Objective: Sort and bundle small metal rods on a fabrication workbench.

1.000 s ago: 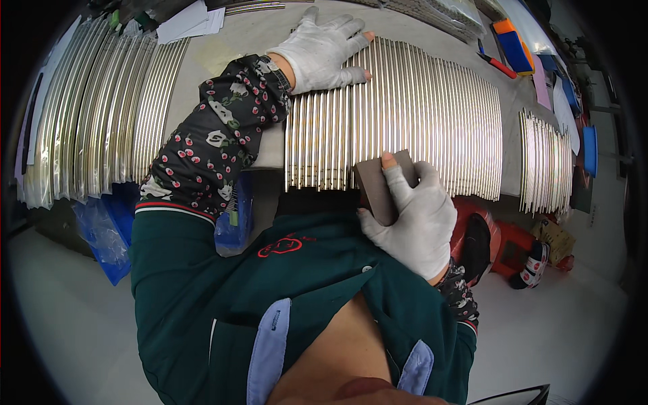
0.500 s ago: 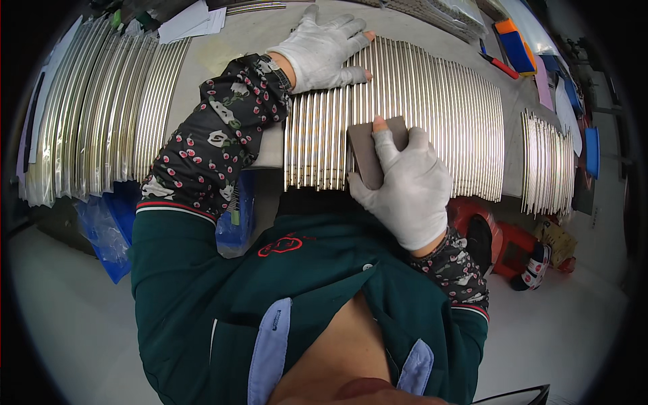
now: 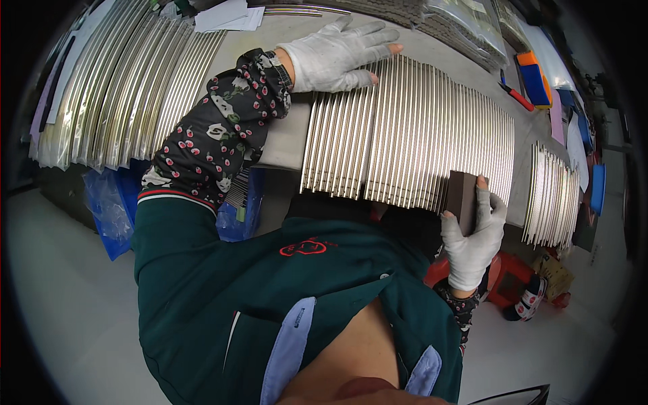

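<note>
A wide row of slim silver metal rods (image 3: 432,128) lies side by side on the grey table, with a narrow dark gap splitting off a smaller group at its left. My left hand (image 3: 337,55), in a white glove with bare fingertips at the thumb and one finger, is spread flat over the far ends of the rods. In my right hand (image 3: 476,250), gloved the same way, a dark brown rectangular block (image 3: 462,199) is gripped between thumb and fingers. The block touches or hovers over the near right ends of the row; its underside is hidden.
Plastic-wrapped rods (image 3: 115,94) fill the table's left side. A smaller rod bundle (image 3: 552,196) lies at the right. Beyond it are a red-handled tool (image 3: 518,98), a blue and orange block (image 3: 534,79) and papers. White slips (image 3: 229,15) lie at the far left; blue plastic (image 3: 111,209) hangs below.
My right hand has carried the brown block rightward and nearer to me, from the row's middle to its near right ends. My left hand stays spread at the far ends.
</note>
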The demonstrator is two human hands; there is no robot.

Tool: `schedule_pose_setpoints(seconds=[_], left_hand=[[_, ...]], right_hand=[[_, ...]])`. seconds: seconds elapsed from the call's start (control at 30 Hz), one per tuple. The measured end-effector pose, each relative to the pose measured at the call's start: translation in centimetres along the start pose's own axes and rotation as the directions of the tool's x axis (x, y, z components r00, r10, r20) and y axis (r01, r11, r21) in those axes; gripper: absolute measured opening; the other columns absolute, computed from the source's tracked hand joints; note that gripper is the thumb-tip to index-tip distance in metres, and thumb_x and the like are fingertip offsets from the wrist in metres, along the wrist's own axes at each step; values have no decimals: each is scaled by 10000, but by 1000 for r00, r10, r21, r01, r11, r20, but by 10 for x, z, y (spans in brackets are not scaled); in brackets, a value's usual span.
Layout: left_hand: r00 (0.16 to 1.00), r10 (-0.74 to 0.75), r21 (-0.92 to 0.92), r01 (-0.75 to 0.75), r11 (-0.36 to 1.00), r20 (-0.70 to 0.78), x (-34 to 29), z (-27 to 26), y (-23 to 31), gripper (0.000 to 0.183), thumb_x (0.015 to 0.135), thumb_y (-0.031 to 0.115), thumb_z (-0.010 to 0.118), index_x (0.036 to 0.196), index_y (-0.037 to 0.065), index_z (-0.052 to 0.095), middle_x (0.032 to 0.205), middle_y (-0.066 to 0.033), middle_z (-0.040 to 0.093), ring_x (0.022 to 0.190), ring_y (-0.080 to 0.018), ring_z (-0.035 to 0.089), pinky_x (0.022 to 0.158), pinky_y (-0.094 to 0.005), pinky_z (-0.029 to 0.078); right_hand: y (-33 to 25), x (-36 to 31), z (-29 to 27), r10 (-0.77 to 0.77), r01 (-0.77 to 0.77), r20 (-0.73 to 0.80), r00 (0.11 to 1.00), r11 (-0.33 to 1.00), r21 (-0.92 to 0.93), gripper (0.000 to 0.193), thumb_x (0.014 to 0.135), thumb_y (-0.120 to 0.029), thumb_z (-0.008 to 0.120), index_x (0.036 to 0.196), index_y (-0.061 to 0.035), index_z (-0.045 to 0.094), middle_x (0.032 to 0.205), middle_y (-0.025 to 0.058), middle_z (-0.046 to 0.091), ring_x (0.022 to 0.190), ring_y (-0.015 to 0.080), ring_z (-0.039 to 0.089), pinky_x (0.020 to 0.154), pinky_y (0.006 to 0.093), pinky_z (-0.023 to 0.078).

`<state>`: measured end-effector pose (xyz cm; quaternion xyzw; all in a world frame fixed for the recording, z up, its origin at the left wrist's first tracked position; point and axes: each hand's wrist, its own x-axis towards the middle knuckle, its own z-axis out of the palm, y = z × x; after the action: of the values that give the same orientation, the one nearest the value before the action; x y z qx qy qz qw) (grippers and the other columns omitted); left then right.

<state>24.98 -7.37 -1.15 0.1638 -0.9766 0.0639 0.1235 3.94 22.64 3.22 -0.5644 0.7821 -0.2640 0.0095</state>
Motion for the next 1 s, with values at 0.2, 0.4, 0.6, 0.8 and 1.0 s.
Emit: schedule_pose_setpoints(seconds=[0.2, 0.4, 0.6, 0.8, 1.0], left_hand=[[988, 110, 11, -112, 994, 109, -13, -5, -6, 643, 962, 541, 358, 1476, 154, 331, 1532, -110, 294, 1408, -327, 288, 1160, -540, 238], [984, 134, 11, -136, 991, 115, -15, -7, -15, 663, 967, 555, 308, 1470, 123, 330, 1533, -128, 278, 1411, -335, 274, 1151, -553, 231], [997, 30, -56, -26, 998, 76, -36, -68, 49, 729, 948, 637, 257, 1487, 149, 294, 1539, -202, 253, 1423, -393, 246, 1165, -563, 118], [938, 142, -418, 4, 908, 316, -70, -73, 130, 683, 774, 437, 673, 1355, 185, 418, 1488, -121, 349, 1403, -318, 306, 1139, -607, 163], [953, 31, -375, 89, 923, 302, -86, -68, 130, 758, 720, 440, 705, 1387, 241, 404, 1474, -87, 370, 1386, -317, 325, 1129, -622, 186]], right_hand=[[14, 4, -1, 38, -36, -26, 999, 997, 72, 783, 666, -304, 794, 1384, -146, 525, 1100, 146, 510, 986, 281, 577, 853, 380, 506], [33, 7, -7, 101, -97, -30, 994, 990, 107, 777, 689, -334, 779, 1394, -143, 514, 1142, 159, 502, 1024, 279, 577, 875, 381, 501], [46, 3, -14, 100, -96, -55, 993, 993, 65, 790, 702, -359, 768, 1407, -130, 495, 1182, 176, 482, 1058, 293, 567, 891, 387, 492], [55, 1, -16, 150, -143, -46, 988, 982, 126, 782, 723, -403, 744, 1410, -128, 492, 1186, 190, 478, 1062, 302, 558, 896, 400, 481], [65, 1, -15, 80, -66, -87, 993, 986, 154, 775, 748, -418, 730, 1419, -125, 476, 1178, 181, 481, 1048, 286, 560, 889, 387, 483]])
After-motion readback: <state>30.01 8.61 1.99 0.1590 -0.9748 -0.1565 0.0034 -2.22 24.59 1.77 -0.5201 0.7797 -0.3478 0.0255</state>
